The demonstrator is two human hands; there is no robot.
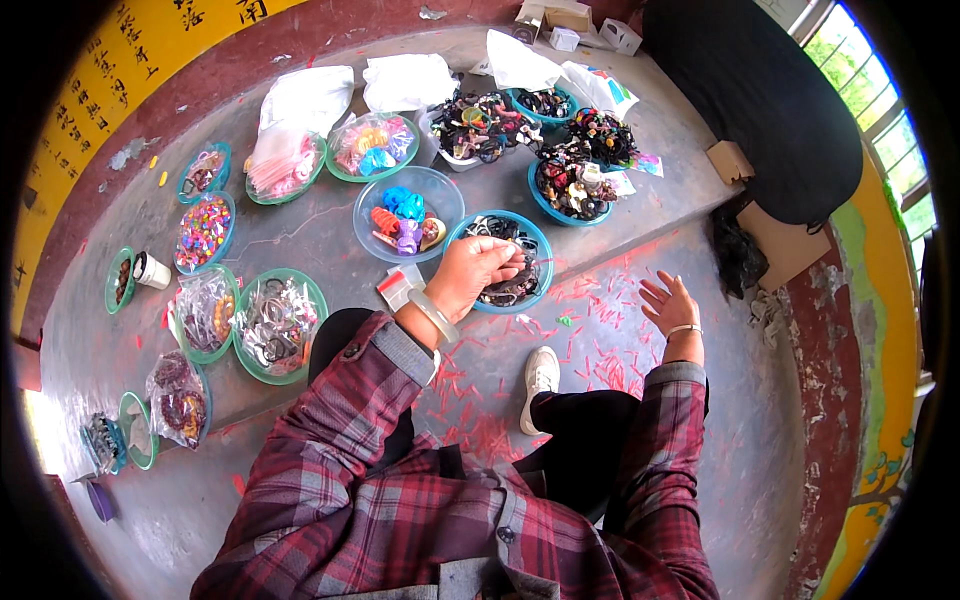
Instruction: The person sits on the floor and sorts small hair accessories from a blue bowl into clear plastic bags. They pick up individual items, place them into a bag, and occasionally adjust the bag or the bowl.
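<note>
My left hand (474,270), with a pale bangle on its wrist, is over the near edge of a blue bowl (547,262). Its thumb and fingers are pinched together; whatever they hold is too small or hidden to make out. Black and dark hair ties (500,232) fill this bowl, partly covered by the hand. Off to the right, my right hand (670,305) is raised above the floor, palm up, fingers spread and holding nothing. Beyond the left hand, a clear basin (365,222) has orange, blue and purple hair scrunchies in it.
Bowls of dark hair accessories (573,190) stand farther back. Green and blue bowls at left hold colourful beads (205,230) and bagged pieces (275,325). A small plastic bag (401,285) lies by my left wrist. Red scraps (600,310) litter the floor beside my white shoe (541,385).
</note>
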